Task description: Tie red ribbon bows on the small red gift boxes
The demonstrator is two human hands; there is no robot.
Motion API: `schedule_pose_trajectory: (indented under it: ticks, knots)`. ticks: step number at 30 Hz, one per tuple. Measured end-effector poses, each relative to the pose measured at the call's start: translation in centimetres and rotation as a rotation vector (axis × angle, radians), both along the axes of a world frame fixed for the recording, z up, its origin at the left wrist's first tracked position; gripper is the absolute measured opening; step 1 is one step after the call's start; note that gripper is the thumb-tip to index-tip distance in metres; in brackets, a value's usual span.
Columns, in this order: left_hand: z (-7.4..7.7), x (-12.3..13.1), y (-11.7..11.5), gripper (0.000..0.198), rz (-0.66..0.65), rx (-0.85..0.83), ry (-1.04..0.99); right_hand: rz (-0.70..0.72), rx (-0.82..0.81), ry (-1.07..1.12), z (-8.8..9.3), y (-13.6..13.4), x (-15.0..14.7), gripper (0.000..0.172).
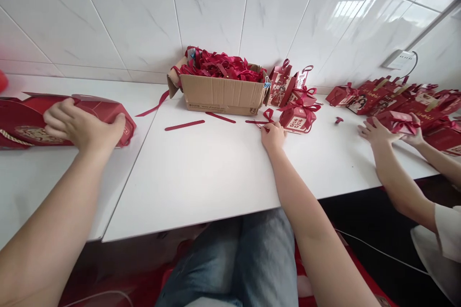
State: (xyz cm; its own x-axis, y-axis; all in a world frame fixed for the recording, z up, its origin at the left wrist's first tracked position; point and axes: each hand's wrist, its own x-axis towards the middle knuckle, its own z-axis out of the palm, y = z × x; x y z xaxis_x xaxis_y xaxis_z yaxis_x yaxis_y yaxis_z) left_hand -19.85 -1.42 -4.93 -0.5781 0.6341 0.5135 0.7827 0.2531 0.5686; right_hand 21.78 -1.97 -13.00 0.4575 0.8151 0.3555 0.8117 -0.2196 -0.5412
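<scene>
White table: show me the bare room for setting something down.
The widest free patch on the white table lies this side of the loose ribbon strips, between the red package under the left hand and the right hand. A smaller one separates the right forearm from the co-worker's hands. It's crowded around the gift boxes and far-right packages.

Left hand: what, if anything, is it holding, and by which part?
The left hand grips a long, red, printed cardboard box near its right end.
</scene>
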Motion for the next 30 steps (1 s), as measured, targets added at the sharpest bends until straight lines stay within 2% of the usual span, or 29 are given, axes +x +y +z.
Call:
schedule_pose_trajectory:
  ticks: [2,5,9,11,13,15,17,22,24,26,28,30]
  knots:
    - [0.3,0.2,-0.6,0.085,0.002,-0.046,-0.026,0.01,0.059,0.062,0.2,-0.2,0.1,0.021]
    - [0.9,0.0,-1.2,0.086,-0.057,-0.189,-0.029,0.028,0.145,0.157,0.5,-0.3,0.2,0.022]
    - [1.3,-0.4,-1.3,0.079,-0.066,-0.27,0.088,0.077,0.23,0.278,0.6,-0.1,0.2,0.026]
    - [1.2,-0.2,-1.0,0.089,-0.035,-0.289,0.122,0.119,0.258,0.318,0.7,-0.1,-0.1,0.029]
    - [1.2,0.2,-0.8,0.111,-0.003,-0.328,0.117,0.174,0.272,0.332,0.8,-0.3,-0.8,0.031]
    - [1.1,0.6,-0.6,0.129,-0.004,-0.354,0.086,0.252,0.269,0.324,0.9,-0.5,-1.9,0.029]
    - [1.0,0.8,-0.5,0.136,-0.028,-0.347,0.032,0.372,0.235,0.297,0.9,-1.0,-3.4,0.023]
    - [0.8,0.6,-0.5,0.13,-0.114,-0.167,-0.072,0.728,0.073,0.233,1.2,-2.3,-6.4,0.013]
    - [0.7,0.9,-0.9,0.123,-0.249,-0.065,-0.059,0.814,0.018,0.228,1.6,-2.8,-6.6,0.013]
    - [0.3,2.0,-1.7,0.119,-0.484,0.056,-0.018,0.86,-0.018,0.231,2.0,-3.0,-6.4,0.013]
    - [-0.4,3.6,-2.7,0.12,-0.855,0.127,0.003,0.852,-0.012,0.257,2.3,-3.1,-6.2,0.013]
    - [-1.5,5.5,-3.9,0.12,-1.207,0.045,0.08,0.787,0.042,0.337,2.5,-3.0,-6.1,0.012]
